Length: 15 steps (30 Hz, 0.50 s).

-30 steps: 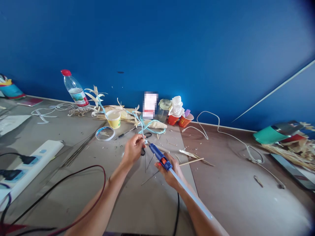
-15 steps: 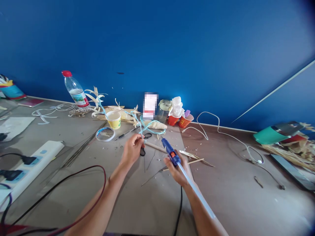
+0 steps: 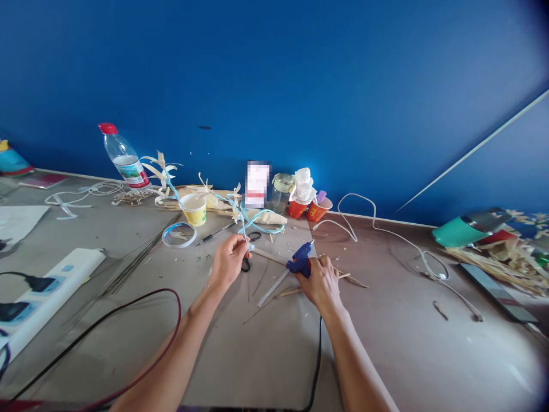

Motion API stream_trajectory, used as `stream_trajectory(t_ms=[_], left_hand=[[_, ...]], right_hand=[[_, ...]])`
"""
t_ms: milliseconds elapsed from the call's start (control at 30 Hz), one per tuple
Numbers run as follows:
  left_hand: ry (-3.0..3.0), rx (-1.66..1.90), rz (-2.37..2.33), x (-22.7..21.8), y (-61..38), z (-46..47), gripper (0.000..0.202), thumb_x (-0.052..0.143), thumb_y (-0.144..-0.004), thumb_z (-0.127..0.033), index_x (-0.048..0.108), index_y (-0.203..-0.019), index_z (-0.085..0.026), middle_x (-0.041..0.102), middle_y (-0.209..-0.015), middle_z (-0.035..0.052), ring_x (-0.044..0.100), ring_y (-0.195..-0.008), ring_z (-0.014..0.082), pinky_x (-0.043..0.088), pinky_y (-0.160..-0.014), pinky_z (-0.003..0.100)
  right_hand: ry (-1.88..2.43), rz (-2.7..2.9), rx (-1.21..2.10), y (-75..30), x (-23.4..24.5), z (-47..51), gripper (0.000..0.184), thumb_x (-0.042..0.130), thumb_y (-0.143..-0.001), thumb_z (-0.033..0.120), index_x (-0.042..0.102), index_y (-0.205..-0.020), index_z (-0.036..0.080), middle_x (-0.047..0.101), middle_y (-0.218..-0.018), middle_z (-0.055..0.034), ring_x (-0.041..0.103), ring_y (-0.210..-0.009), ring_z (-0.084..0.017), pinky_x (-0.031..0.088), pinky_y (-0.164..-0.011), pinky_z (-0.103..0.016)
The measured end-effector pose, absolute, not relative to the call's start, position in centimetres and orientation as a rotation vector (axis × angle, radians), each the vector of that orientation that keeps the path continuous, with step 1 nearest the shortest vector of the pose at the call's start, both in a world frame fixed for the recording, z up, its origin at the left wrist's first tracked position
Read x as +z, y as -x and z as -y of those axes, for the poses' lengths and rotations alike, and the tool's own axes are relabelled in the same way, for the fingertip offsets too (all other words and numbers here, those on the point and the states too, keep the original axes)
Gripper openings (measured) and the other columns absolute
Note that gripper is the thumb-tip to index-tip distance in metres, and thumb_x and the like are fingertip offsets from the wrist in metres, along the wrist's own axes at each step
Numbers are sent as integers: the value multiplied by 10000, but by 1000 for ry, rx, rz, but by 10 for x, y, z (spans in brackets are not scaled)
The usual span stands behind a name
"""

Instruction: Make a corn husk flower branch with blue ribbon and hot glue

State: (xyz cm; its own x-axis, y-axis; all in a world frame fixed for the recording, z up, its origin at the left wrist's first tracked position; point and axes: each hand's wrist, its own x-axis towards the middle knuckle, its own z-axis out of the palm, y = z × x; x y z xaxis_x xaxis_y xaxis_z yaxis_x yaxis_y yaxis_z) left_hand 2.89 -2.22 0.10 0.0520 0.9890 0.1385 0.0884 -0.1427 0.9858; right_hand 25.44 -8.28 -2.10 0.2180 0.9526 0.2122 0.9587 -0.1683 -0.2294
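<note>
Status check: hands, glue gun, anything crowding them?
Left hand pinching blue-wrapped stem. Right hand gripping glue gun, nozzle pointing away. Scissors beside left hand; stick between hands.

Glue gun [image 3: 300, 262] lies right of scissors [image 3: 246, 264], cups [image 3: 309, 209] behind.

water bottle [image 3: 122, 160] by wall | yellow cup [image 3: 194, 209] beside tape ring [image 3: 179, 234] | power strip [image 3: 51, 286] far left | red cups [image 3: 309, 209]
</note>
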Motion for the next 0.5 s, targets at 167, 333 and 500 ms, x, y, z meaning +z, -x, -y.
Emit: stream_trajectory(t_ms=[167, 333, 500], left_hand=[[-1396, 1213, -1137, 2, -31, 24, 114, 523, -777, -271, 577, -793, -171, 615, -725, -7, 571, -571, 99, 445, -597, 221], [-1396, 1204, -1112, 0, -32, 25, 135, 526, -777, -289, 584, -813, -173, 611, -733, -1, 572, -576, 108, 453, -607, 230], [-1381, 1197, -1097, -4, -31, 24, 143, 529, -778, -294, 587, -821, -170, 618, -739, 7, 574, -596, 116, 453, -628, 238]], right_hand=[[2232, 1804, 7, -252, -20, 82, 304, 642, -700, 383, 586, -914, 174, 529, -943, -108, 502, -953, -279, 343, -813, -406], [2185, 1848, 86, -256, -24, 83, 342, 645, -679, 432, 610, -918, 190, 528, -936, -85, 505, -947, -272, 317, -827, -430], [2043, 1710, 70, -262, -16, 86, 352, 612, -718, 477, 646, -942, 206, 564, -943, -78, 530, -906, -255, 320, -828, -443]])
